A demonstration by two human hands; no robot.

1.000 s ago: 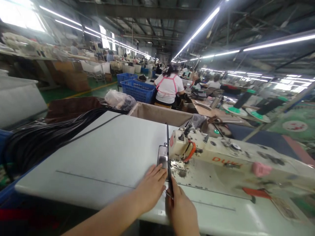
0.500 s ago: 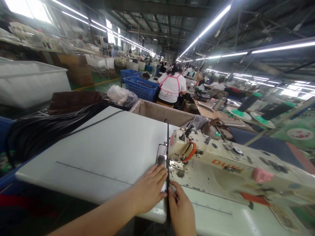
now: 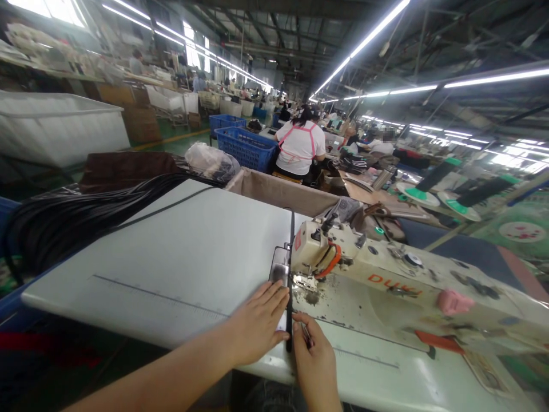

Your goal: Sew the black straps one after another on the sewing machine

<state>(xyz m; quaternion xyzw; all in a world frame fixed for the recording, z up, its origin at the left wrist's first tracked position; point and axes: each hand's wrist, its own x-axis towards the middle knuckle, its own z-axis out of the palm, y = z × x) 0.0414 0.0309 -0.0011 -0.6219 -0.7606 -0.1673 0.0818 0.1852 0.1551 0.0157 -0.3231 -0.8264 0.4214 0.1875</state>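
A narrow black strap (image 3: 289, 320) runs front to back under the head of the sewing machine (image 3: 317, 252), past its presser foot (image 3: 305, 281). My left hand (image 3: 259, 323) lies flat, fingers stretched forward, over the metal plate (image 3: 281, 260) and against the strap's left edge. On the strap's other side, my right hand (image 3: 315, 357) is closed, thumb and forefinger tips at the strap's edge. Inside its curled fingers shows a small, dark, shiny metal tool (image 3: 307, 336), mostly hidden. The strap's near end shows just in front of the hands.
The white table (image 3: 193, 246) carries a printed ruler line. Many black straps (image 3: 86, 223) hang over its left edge. Behind it stands a fabric-lined bin (image 3: 278, 194). Thread cones (image 3: 437, 177) stand at right. A person in a white shirt (image 3: 300, 146) sits ahead, beside blue crates (image 3: 246, 146).
The strap has slid forward: its near end, earlier running off the bottom of the picture, now shows by my hands. Both hands keep nearly the same places, with a slight view shift.
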